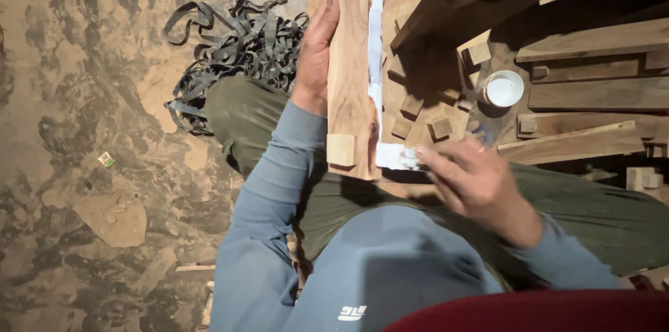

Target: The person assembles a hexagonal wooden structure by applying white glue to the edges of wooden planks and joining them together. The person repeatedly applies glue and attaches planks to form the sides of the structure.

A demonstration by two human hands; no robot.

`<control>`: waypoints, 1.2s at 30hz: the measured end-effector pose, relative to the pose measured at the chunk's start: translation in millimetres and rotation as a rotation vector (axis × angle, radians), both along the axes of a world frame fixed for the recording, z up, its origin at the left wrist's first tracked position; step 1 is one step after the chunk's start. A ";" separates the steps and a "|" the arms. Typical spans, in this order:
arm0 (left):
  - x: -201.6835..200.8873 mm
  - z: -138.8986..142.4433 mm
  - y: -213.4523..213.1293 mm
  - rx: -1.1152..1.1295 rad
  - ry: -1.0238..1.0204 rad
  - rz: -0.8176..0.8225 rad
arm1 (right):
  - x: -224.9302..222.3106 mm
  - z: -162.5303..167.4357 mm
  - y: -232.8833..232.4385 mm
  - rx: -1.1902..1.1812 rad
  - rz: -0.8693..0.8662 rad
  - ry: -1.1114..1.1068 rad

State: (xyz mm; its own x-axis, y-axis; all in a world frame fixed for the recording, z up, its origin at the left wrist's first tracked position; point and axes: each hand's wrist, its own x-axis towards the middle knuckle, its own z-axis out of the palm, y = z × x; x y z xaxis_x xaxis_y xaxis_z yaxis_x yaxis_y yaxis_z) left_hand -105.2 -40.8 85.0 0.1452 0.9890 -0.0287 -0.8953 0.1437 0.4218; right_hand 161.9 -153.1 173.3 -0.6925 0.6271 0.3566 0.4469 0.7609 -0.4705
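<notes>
Right hand [474, 182] seemingly pinches white-glued plank [352, 74]; left hand [317, 53] grips its edge.

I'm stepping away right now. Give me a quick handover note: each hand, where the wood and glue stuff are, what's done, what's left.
Left hand: grips the outer side of the wooden board, held on edge over the lap.
Right hand: fingertips at the board's near end, on the white coat along its edge; any tool there is hidden.
Small block sits on the board's face.
White cup and loose blocks lie just beyond.
Done: edge looks coated full length.
Left: probably smoothing the near end.
</notes>
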 end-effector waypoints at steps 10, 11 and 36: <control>4.7 -2.2 -1.1 0.018 -0.023 -0.012 | -5.5 -0.2 69.5 -0.227 0.012 0.020; 3.4 -4.9 -0.9 0.030 -0.035 -0.012 | -7.5 -0.6 66.6 -0.208 0.035 -0.013; -2.5 -20.2 4.5 0.003 -0.072 0.046 | 16.7 -11.8 19.8 -0.201 0.034 0.095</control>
State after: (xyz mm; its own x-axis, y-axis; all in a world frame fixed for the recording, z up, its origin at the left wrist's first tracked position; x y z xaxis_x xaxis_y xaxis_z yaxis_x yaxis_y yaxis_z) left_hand -107.7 -36.3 64.8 0.1010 0.9948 -0.0166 -0.9290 0.1002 0.3562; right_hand 178.7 -133.4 161.5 -0.6838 0.6687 0.2919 0.3686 0.6619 -0.6527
